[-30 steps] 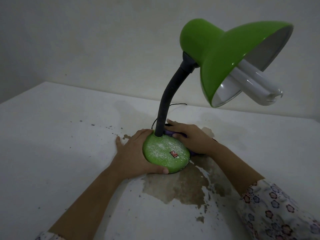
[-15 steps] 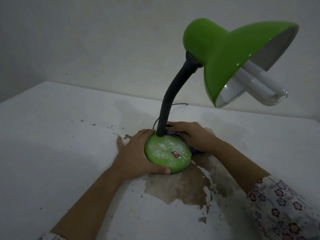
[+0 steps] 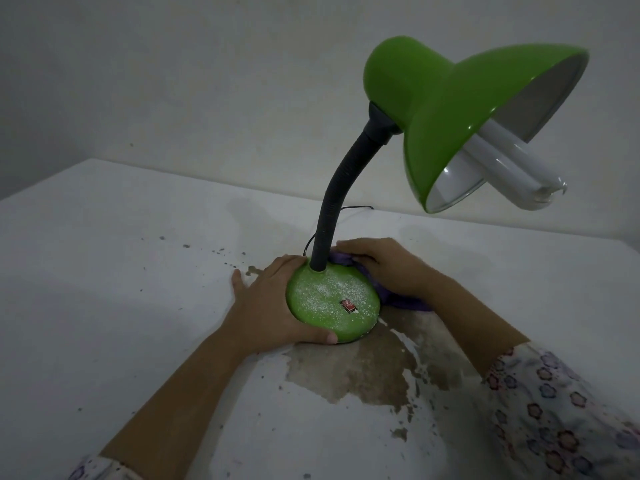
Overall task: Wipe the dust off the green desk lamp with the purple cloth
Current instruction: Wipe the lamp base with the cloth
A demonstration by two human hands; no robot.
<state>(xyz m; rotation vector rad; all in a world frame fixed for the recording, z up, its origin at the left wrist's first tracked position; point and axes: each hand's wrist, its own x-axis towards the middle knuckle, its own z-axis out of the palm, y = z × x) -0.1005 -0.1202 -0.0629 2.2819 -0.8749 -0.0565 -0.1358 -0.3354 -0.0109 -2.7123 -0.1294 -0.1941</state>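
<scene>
The green desk lamp stands on the white table, its round base (image 3: pixel 329 303) speckled with white dust and carrying a small red switch (image 3: pixel 348 305). A black flexible neck (image 3: pixel 341 202) rises to the green shade (image 3: pixel 446 112), with a white bulb (image 3: pixel 519 171) sticking out. My left hand (image 3: pixel 270 303) grips the base's left and front rim, thumb curled under its near edge. My right hand (image 3: pixel 388 268) holds the purple cloth (image 3: pixel 398 299) bunched against the base's back right side, near the neck. Most of the cloth is hidden under that hand.
The white table (image 3: pixel 104 306) has a brown patch of peeled paint (image 3: pixel 349 372) in front of the base and dark flecks to the left. A thin black cord (image 3: pixel 356 207) runs behind the lamp toward the wall. The shade overhangs the right side.
My right hand with the cloth has slid a little further round the back of the base toward the neck. The left hand keeps its grip; the view shifted slightly.
</scene>
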